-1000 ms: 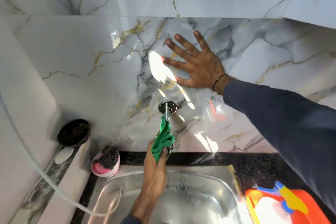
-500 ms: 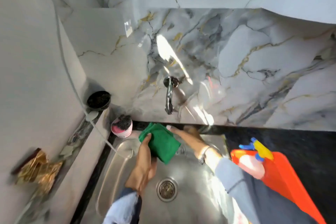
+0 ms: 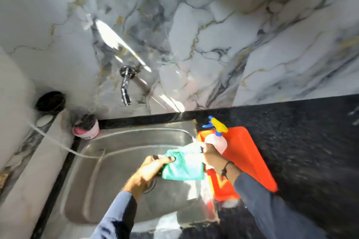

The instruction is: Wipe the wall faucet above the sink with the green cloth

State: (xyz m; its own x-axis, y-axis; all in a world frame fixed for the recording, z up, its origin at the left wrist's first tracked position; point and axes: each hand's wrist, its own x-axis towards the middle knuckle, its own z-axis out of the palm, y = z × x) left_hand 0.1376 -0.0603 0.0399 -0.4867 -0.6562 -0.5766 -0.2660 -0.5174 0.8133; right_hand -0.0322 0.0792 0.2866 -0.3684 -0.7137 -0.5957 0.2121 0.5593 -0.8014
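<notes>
The chrome wall faucet sticks out of the marble wall above the steel sink, with nothing touching it. The green cloth is spread flat over the right part of the sink, well below and right of the faucet. My left hand pinches its left edge. My right hand grips its right edge, next to the orange tray.
An orange tray on the black counter holds a spray bottle with a blue and yellow head. A pink tub with a scrubber and a black dish stand left of the sink. A white hose runs into the sink.
Both hands have left the wall and the faucet and come down over the sink. The cloth is now held flat between them and has moved right, toward the orange tray.
</notes>
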